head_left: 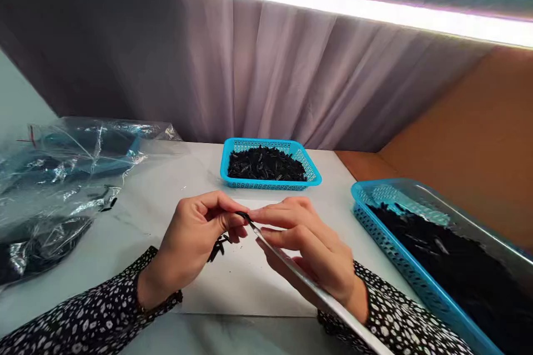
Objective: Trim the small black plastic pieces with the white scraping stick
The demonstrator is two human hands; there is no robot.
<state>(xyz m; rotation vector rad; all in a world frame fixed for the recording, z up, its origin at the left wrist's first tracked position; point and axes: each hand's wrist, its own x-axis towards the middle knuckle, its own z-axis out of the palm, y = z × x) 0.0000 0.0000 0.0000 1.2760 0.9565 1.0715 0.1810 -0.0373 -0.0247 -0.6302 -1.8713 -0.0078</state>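
Observation:
Between the thumb and forefinger of my left hand [183,241] is a small black piece [243,214], pinched at its near end. My right hand [312,238] grips a long, thin, silver-coloured tool [310,284], whose narrow tip meets the black piece. Whether the tip is a blade or a pair of prongs is hard to make out. The right fingertips lie close to the left ones. Beneath my left hand, partly hidden by it, several loose black strips [216,248] lie on a white sheet [254,297].
A blue perforated basket [272,184] of black pieces stands at the back. Another, larger blue basket [400,266] of black pieces stands on the right. Clear plastic bags [79,172] cover the left side. A lit tube lamp [333,3] hangs above, before a grey curtain [266,83].

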